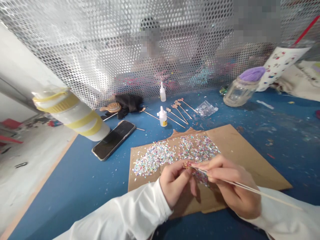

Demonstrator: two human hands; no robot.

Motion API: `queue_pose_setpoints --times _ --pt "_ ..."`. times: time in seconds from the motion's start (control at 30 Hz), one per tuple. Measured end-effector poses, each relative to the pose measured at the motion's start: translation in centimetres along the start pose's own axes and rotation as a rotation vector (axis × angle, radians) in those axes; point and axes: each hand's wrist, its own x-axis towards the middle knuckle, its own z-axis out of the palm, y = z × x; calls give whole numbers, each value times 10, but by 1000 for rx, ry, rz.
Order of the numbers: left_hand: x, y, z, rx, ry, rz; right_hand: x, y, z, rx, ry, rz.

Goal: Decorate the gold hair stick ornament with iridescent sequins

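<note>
My left hand (175,183) pinches a small red-and-gold ornament (187,164) between thumb and fingertips, above a sheet of cardboard (240,150). My right hand (235,186) is closed round a thin pale stick (270,194); its tip reaches the ornament, and its far end points down to the right. I cannot tell whether a second thin rod lies along it. Beneath and beyond both hands, loose shiny gems (155,156) in mixed colours are spread over the cardboard, with another patch (200,146) to the right.
Beyond the cardboard stand two small white dropper bottles (163,119), several ornamented sticks (178,115) and a plastic bag (206,109). Left are a phone (114,140), a striped tumbler (75,115) and a hairbrush (112,107). A glass jar (237,93) and patterned cup (282,65) stand right, before a perforated metal screen (100,50).
</note>
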Motion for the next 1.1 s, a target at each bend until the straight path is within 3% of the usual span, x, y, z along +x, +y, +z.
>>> queue_pose_setpoints --times 0.2,0.4,0.77,1.1 --pt "0 3 1 7 17 -30 -1 -1 -1 10 70 -9" --pt "0 4 1 11 22 -17 5 -4 -3 -49 8 -49" --pt "-1 -1 -3 56 19 49 8 -7 -8 -111 6 -124" --pt "-2 1 -4 105 16 110 12 -10 -6 -57 8 -64"
